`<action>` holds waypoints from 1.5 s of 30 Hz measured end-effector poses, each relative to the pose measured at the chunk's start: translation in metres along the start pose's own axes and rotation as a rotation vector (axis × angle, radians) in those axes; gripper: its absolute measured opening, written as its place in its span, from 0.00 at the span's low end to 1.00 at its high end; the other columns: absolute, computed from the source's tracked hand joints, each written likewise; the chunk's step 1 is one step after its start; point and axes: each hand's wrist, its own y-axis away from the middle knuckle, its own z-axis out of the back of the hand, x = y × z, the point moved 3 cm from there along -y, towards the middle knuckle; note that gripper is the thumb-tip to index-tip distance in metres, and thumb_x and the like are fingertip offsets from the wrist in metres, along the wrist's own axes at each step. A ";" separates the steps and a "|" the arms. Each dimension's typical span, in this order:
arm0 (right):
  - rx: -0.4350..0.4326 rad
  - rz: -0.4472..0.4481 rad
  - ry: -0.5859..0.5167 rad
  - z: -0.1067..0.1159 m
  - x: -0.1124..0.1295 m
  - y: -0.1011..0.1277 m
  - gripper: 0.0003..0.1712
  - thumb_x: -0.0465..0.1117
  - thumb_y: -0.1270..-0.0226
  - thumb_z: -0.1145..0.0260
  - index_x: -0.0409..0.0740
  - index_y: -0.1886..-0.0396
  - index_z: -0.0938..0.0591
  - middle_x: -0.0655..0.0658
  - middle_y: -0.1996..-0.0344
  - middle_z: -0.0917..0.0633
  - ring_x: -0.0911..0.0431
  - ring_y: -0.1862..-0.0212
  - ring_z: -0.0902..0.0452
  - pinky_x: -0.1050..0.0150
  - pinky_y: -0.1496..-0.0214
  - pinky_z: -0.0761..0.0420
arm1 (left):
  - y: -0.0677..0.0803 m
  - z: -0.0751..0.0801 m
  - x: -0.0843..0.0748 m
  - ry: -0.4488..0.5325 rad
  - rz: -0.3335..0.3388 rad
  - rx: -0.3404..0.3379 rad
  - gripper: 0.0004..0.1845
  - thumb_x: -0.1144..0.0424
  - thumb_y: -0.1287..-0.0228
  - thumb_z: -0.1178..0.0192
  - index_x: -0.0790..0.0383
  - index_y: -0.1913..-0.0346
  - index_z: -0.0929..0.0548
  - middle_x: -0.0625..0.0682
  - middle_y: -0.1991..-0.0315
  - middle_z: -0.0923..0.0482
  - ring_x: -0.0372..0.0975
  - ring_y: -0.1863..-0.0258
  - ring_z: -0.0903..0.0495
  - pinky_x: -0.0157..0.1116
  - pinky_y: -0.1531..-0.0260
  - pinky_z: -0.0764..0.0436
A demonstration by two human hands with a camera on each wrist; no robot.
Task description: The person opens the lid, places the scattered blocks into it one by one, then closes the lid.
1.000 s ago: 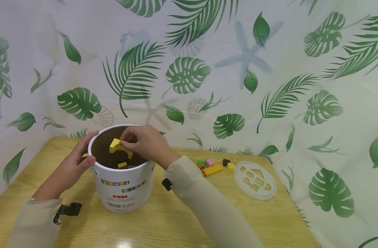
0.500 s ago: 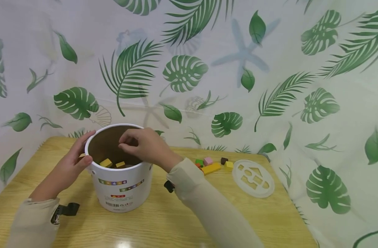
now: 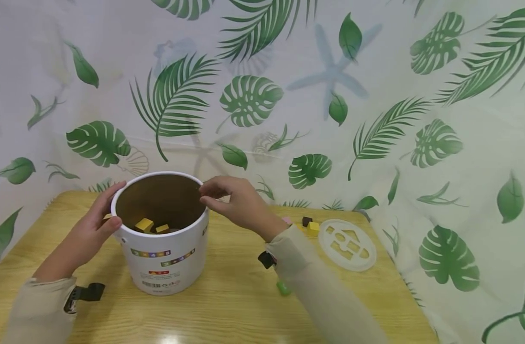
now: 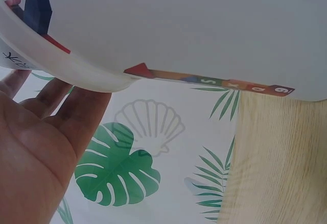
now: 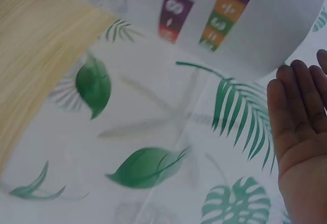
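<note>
A white bucket with printed number strips stands on the table. Inside it lie a yellow block and a smaller yellow block; the rest of the bottom is hidden by the near wall. My left hand rests against the bucket's left side, thumb near the rim. In the left wrist view its fingers reach up fairly straight to the outside of the rim. My right hand is at the right edge of the rim and holds nothing. The right wrist view shows its fingers extended.
Right of the bucket lie a dark block, a yellow block and other pieces partly behind my sleeve. A white oval plate with cut-out shapes lies farther right. A green block sits beside my right forearm. A leaf-patterned cloth hangs behind the table.
My right hand let the yellow arch-shaped block drop into the bucket, then moved out to the right of the rim. My left hand has stayed on the bucket. The green block has come into view.
</note>
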 end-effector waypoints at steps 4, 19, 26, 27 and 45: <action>-0.046 0.022 0.002 0.010 -0.016 0.016 0.08 0.38 0.28 0.30 0.41 0.52 0.13 0.49 0.57 0.11 0.62 0.54 0.15 0.69 0.48 0.17 | 0.001 0.004 0.002 -0.009 -0.002 -0.014 0.38 0.55 0.20 0.45 0.44 0.16 0.52 0.64 0.25 0.40 0.52 0.35 0.34 0.25 0.54 0.25; -0.072 -0.246 0.070 0.046 -0.090 0.102 0.11 0.39 0.28 0.30 0.42 0.49 0.14 0.47 0.53 0.13 0.54 0.52 0.16 0.56 0.46 0.15 | 0.001 0.002 0.004 -0.003 0.003 -0.007 0.38 0.57 0.19 0.46 0.44 0.16 0.53 0.63 0.25 0.41 0.53 0.35 0.35 0.28 0.53 0.23; -0.055 -0.351 0.058 0.050 -0.122 0.146 0.11 0.43 0.27 0.30 0.44 0.51 0.13 0.49 0.55 0.13 0.55 0.53 0.17 0.56 0.48 0.14 | 0.000 0.001 0.004 -0.001 0.001 0.001 0.39 0.56 0.19 0.46 0.45 0.16 0.54 0.65 0.25 0.41 0.62 0.35 0.35 0.51 0.49 0.18; -0.049 -0.358 0.051 0.050 -0.126 0.151 0.11 0.43 0.27 0.29 0.44 0.50 0.13 0.49 0.54 0.13 0.55 0.53 0.17 0.56 0.48 0.14 | -0.001 0.001 0.005 0.006 0.001 0.002 0.39 0.56 0.19 0.46 0.45 0.16 0.54 0.66 0.25 0.42 0.63 0.34 0.35 0.57 0.48 0.19; 0.269 -0.559 0.027 0.019 -0.161 0.223 0.15 0.52 0.32 0.26 0.49 0.52 0.13 0.56 0.57 0.13 0.60 0.54 0.19 0.58 0.48 0.18 | -0.002 0.001 0.004 0.010 -0.028 -0.003 0.38 0.57 0.19 0.46 0.43 0.16 0.52 0.61 0.25 0.41 0.42 0.34 0.35 0.29 0.50 0.22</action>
